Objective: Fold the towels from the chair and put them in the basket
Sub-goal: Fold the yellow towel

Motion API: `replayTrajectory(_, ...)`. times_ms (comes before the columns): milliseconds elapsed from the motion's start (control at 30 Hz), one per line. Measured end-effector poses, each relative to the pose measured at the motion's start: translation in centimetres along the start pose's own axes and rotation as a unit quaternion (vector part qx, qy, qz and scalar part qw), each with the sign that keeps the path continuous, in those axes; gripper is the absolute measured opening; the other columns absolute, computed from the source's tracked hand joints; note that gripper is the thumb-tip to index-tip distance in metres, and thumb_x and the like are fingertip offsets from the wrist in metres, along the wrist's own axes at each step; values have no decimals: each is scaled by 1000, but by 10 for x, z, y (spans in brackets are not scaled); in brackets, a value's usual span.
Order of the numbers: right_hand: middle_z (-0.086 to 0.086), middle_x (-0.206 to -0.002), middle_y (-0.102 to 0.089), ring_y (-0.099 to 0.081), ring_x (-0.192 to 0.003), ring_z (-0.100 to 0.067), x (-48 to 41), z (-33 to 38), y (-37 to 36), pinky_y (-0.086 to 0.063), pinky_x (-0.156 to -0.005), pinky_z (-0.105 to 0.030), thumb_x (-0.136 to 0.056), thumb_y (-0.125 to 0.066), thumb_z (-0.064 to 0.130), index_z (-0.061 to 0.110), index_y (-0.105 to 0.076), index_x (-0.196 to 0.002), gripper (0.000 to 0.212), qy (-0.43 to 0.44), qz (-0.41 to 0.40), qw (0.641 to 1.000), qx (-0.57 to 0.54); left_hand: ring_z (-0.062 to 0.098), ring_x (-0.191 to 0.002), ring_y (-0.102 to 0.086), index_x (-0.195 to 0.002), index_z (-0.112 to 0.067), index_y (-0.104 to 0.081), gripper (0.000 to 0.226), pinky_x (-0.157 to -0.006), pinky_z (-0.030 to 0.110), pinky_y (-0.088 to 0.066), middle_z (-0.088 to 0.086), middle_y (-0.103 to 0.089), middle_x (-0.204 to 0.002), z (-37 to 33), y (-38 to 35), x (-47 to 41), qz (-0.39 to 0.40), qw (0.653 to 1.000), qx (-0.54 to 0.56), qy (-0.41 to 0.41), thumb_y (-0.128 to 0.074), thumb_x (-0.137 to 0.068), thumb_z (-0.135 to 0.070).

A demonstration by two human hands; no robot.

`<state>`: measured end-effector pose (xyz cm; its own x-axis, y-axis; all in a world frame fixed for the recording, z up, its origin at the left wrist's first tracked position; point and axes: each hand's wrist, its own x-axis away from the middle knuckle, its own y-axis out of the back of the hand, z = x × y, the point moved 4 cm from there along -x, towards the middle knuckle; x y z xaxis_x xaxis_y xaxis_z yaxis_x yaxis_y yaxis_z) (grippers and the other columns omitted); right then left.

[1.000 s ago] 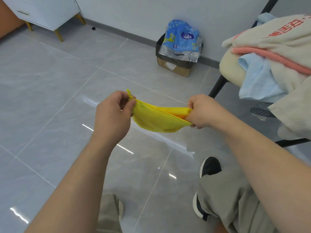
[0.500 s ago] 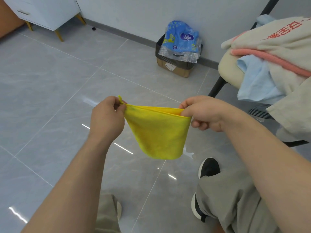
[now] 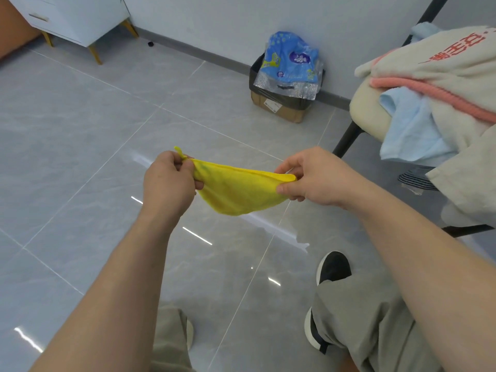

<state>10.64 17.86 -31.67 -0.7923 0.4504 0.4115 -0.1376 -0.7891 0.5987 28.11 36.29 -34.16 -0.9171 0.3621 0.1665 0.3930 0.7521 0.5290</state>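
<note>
Tiled floor (image 3: 80, 135) | left hand (image 3: 167, 185), right hand (image 3: 311, 178) pinch yellow towel (image 3: 239, 189) | chair (image 3: 375, 119) cropped

Large glossy grey marbled floor tiles (image 3: 80, 135) with pale grout lines, streaked with bright reflections of overhead light. Plain pale wall (image 3: 228, 20) along the far side, edged by a dark grey skirting board (image 3: 193, 51); at top left, a white drawer cabinet (image 3: 77, 17) on slanted wooden legs. Against the wall, a cardboard box (image 3: 279, 108) lined with black plastic, holding a blue plastic package (image 3: 291, 63), possibly tissue rolls.
</note>
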Motion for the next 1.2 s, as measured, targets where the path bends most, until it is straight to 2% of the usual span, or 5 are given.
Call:
replayTrajectory(300,-2,-79,-71,-65,-80,-22,-5,-5,-1,-50,-69,-33,-100,-50,19,27,-41,-106,14,45,-43,995,79,8,-66,-48,-96,-15,-60,14,-62,31,-36,-9,-54,-75,-5,5,-1,-49,998,-32,-12,-52,-98,-27)
replayTrajectory(433,0,-84,-68,-66,-75,-15,-7,-7,0,-47,-60,-30,-102,-44,17,29,-47,-108,14,30,-41,996,79,18,-74,-53,-95,-18,-58,11,-70,33,-46,-8,-55,-77,-9,5,2,-41,999,3,-21,-53,-99,-28)
replayTrajectory(567,-3,-101,-62,-61,-89,-24,-9,-15,4,-50,-70,-33,-96,-43,9,26,-54,-101,21,-25,-62,986,155,23,-63,-66,-101,-18,-58,9,-44,18,-46,-5,-60,-93,-20,-3,12,19,998,26,-51,-56,-100,-27)
replayTrajectory(833,11,-125,-61,-57,-112,-12,-8,-9,-5,-47,-88,-27,-86,-70,32,31,-61,-122,37,19,-20,992,126,25,-72,-73,-94,-20,-56,24,-61,25,-58,9,-65,-92,-33,-35,43,158,981,83,-81,-75,-86,-9)
replayTrajectory(1200,12,-92,-68,-60,-92,-5,-6,13,-15,-45,-78,-16,-85,-75,36,25,-73,-95,15,151,-87,983,64,12,-69,-71,-92,-23,-49,35,-75,44,-56,-7,-68,-87,-34,-50,56,178,979,22,-101,-79,-80,-9)
